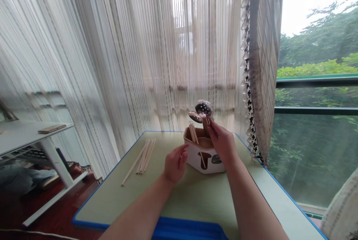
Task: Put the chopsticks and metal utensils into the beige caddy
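Note:
A white utensil holder [192, 160] with a brown inside and cut-out openings stands on the table. Chopsticks [193, 134] lean in its left part, and one slanting stick shows through the front opening. Above its rim rise a slotted spoon [204, 107] with pale holes and a ladle [195, 116]. My right hand [223, 142] is at the holder's right side, its fingers pinched on a brown fork [206, 123] whose lower end is inside the holder. Beside the left wall is my left hand [175, 163], index finger stretched to the holder, other fingers loosely bent, holding nothing.
Several loose chopsticks [144, 157] lie on the left of the pale green table [112, 199], which has a blue edge. A blue tray-like piece [190, 229] is at the near edge. Behind hang curtains [156, 65]; a white desk [16, 137] stands at the left.

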{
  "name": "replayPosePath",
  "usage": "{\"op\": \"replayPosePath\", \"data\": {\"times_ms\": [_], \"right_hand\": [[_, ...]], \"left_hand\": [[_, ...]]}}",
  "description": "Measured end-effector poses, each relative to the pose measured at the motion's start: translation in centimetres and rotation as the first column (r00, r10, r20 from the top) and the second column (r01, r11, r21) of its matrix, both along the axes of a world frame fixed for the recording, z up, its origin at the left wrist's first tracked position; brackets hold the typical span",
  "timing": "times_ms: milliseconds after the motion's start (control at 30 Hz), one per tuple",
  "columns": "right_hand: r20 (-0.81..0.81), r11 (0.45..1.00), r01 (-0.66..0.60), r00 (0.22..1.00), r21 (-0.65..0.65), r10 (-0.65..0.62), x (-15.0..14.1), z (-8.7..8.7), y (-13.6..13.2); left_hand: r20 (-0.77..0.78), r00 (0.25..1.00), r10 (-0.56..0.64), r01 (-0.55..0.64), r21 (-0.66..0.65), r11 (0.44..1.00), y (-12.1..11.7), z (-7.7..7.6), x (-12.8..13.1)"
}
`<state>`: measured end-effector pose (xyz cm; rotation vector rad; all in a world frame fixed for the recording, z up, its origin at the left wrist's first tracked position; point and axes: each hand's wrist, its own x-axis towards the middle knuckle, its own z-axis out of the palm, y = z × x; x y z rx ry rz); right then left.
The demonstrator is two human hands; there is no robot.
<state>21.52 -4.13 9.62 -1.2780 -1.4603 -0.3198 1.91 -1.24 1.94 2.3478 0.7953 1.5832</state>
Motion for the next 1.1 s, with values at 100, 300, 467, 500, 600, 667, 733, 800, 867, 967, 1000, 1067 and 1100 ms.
{"op": "replayPosePath", "data": {"times_ms": [100, 300, 467, 500, 600, 667, 733, 800, 867, 967, 1000, 1067, 1100], "right_hand": [[0.043, 0.999, 0.012, 0.999, -0.051, -0.010, -0.14, -0.13, 0.12], [0.151, 0.984, 0.065, 0.988, -0.165, -0.040, -0.16, -0.25, 0.36], [0.168, 0.971, 0.087, 0.985, -0.225, -0.049, -0.14, 0.03, 0.22], [0.168, 0.968, 0.091, 0.984, -0.232, -0.052, -0.14, 0.07, 0.17], [0.174, 0.960, 0.112, 0.982, -0.255, -0.069, -0.16, 0.07, 0.11], [0.177, 0.957, 0.124, 0.981, -0.261, -0.079, -0.15, -0.04, 0.18], [0.171, 0.957, 0.122, 0.982, -0.262, -0.078, -0.12, -0.21, 0.34], [0.161, 0.958, 0.111, 0.985, -0.263, -0.069, -0.07, -0.40, 0.54], [0.148, 0.960, 0.100, 0.987, -0.261, -0.063, -0.02, -0.54, 0.70], [0.134, 0.959, 0.100, 0.989, -0.264, -0.066, 0.10, -0.59, 0.80], [0.132, 0.958, 0.100, 0.989, -0.269, -0.066, 0.16, -0.57, 0.81], [0.127, 0.954, 0.092, 0.990, -0.287, -0.057, 0.28, -0.47, 0.80], [0.121, 0.951, 0.086, 0.991, -0.296, -0.052, 0.33, -0.41, 0.79]], "left_hand": [[-0.025, 1.000, 0.014, -0.014, 0.017, 1.000, -0.03, 0.02, 0.08], [-0.049, 0.999, 0.022, -0.022, 0.007, 1.000, -0.06, -0.02, 0.16], [-0.060, 0.998, -0.001, 0.003, 0.035, 0.999, -0.22, 0.21, 0.01], [-0.059, 0.998, 0.001, 0.001, 0.037, 0.999, -0.26, 0.27, 0.00], [-0.060, 0.998, 0.013, -0.011, 0.031, 0.999, -0.34, 0.40, 0.04], [-0.064, 0.998, 0.013, -0.012, 0.026, 1.000, -0.35, 0.44, 0.09], [-0.069, 0.998, 0.012, -0.010, 0.024, 1.000, -0.34, 0.45, 0.14], [-0.071, 0.997, 0.015, -0.013, 0.024, 1.000, -0.32, 0.45, 0.17], [-0.072, 0.997, 0.021, -0.019, 0.023, 1.000, -0.30, 0.45, 0.20], [-0.078, 0.997, 0.025, -0.024, 0.018, 1.000, -0.30, 0.46, 0.22], [-0.080, 0.996, 0.026, -0.024, 0.017, 1.000, -0.31, 0.48, 0.22], [-0.080, 0.996, 0.026, -0.025, 0.014, 1.000, -0.32, 0.53, 0.21], [-0.081, 0.996, 0.028, -0.027, 0.013, 1.000, -0.32, 0.56, 0.21]]}}
